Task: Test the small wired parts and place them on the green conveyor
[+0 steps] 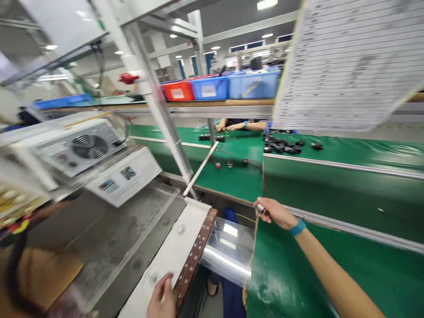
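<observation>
My right hand (280, 214) is closed around a small silver and dark cylindrical part (263, 210), above the near edge of the green work surface (285, 265). A blue band circles that wrist. At the bottom, my left hand (162, 297) is beside a white strip (177, 232) with round discs and a brown edge bar (195, 251) with rows of metal dots. Its fingers are half bent and slightly apart, and nothing shows between them. Three small parts with wires (230, 164) sit on the green surface farther back.
A metal post (165, 119) rises near the middle. At left is a machine with a fan (89, 146). A clear sheet (228, 251) spans the gap between benches. Black parts (281, 145) lie behind, near another person's hands (235, 126). Paper (344, 66) hangs upper right.
</observation>
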The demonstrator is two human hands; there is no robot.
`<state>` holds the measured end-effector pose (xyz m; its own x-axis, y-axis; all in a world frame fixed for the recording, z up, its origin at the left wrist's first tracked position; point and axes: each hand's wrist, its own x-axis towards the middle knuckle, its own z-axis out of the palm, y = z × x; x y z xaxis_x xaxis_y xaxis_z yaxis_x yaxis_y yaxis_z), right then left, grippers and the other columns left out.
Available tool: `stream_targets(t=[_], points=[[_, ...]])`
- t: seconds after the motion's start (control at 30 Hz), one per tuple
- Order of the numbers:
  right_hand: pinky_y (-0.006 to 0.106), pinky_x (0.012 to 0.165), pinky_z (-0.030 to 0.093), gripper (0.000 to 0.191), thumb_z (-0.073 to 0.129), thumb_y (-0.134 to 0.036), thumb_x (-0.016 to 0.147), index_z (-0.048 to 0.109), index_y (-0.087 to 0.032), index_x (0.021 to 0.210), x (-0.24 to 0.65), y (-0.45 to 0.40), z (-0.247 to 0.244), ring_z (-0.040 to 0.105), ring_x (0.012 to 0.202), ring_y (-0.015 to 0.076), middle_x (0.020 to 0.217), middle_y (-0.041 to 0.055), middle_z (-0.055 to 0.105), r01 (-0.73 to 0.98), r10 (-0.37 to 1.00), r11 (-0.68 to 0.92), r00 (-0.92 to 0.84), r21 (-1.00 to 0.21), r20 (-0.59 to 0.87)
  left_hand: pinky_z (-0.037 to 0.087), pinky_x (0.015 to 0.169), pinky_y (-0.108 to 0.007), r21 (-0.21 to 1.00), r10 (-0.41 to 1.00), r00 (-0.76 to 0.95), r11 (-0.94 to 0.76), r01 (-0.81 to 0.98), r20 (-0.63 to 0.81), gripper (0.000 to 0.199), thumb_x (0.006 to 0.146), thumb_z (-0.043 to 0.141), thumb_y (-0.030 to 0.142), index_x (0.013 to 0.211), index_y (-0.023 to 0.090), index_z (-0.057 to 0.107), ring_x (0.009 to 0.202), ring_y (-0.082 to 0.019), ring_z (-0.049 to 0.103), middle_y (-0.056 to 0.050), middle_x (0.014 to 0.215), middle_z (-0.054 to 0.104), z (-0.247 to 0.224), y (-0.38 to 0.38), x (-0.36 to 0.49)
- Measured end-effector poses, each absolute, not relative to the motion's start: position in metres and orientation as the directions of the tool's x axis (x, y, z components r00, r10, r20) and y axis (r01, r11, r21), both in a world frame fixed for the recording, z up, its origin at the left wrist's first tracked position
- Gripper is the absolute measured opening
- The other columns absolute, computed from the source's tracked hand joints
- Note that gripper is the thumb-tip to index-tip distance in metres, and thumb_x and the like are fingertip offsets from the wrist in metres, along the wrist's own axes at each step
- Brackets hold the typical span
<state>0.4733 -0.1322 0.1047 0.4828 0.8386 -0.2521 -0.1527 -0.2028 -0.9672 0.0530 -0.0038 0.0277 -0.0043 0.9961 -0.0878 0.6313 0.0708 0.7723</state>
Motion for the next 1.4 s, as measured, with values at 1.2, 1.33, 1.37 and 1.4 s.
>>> stream_targets(t=[1.2,1.33,1.37,1.4], points=[[0.025,0.088,0.041,0.047,0.044,-0.003,0.079,0.055,-0.014,0.123,0.126,0.101,-0.039,0.061,0.099,0.0192,0.107,0.0094,0.067,0.737,0.91,0.249,-0.4,-0.628,-0.109,0.036,0.038,-0.018,0.723,0.806,0.352,0.587,-0.364,-0.477,0.05,0.074,0.067,0.062,0.085,0.015,0.054,0.045,-0.012,0.061,-0.004,0.065,0.066,0.048,-0.126,0.02],[0.028,0.092,0.04,0.053,0.055,-0.01,0.075,0.051,-0.018,0.128,0.121,0.095,-0.039,0.055,0.108,0.0217,0.124,0.0105,0.057,0.702,0.847,0.4,-0.529,-0.589,-0.055,0.043,0.047,-0.02,0.805,0.888,0.229,0.459,-0.377,-0.399,0.048,0.07,0.074,0.056,0.086,0.014,0.057,0.051,-0.01,0.06,-0.003,0.072,0.065,0.07,-0.097,0.009],[0.029,0.091,0.04,0.05,0.057,-0.013,0.077,0.052,-0.018,0.126,0.118,0.095,-0.038,0.055,0.108,0.0223,0.124,0.0105,0.057,0.711,0.837,0.423,-0.544,-0.562,-0.058,0.044,0.049,-0.021,0.828,0.906,0.197,0.422,-0.369,-0.374,0.048,0.069,0.076,0.055,0.086,0.014,0.058,0.053,-0.01,0.06,-0.002,0.073,0.064,0.073,-0.087,0.006],[0.029,0.09,0.04,0.045,0.059,-0.017,0.079,0.053,-0.018,0.124,0.116,0.095,-0.036,0.055,0.106,0.0224,0.121,0.0104,0.057,0.725,0.834,0.435,-0.548,-0.534,-0.066,0.045,0.051,-0.021,0.85,0.921,0.168,0.39,-0.355,-0.352,0.048,0.068,0.076,0.054,0.087,0.013,0.059,0.055,-0.01,0.059,-0.002,0.072,0.064,0.076,-0.077,0.004]])
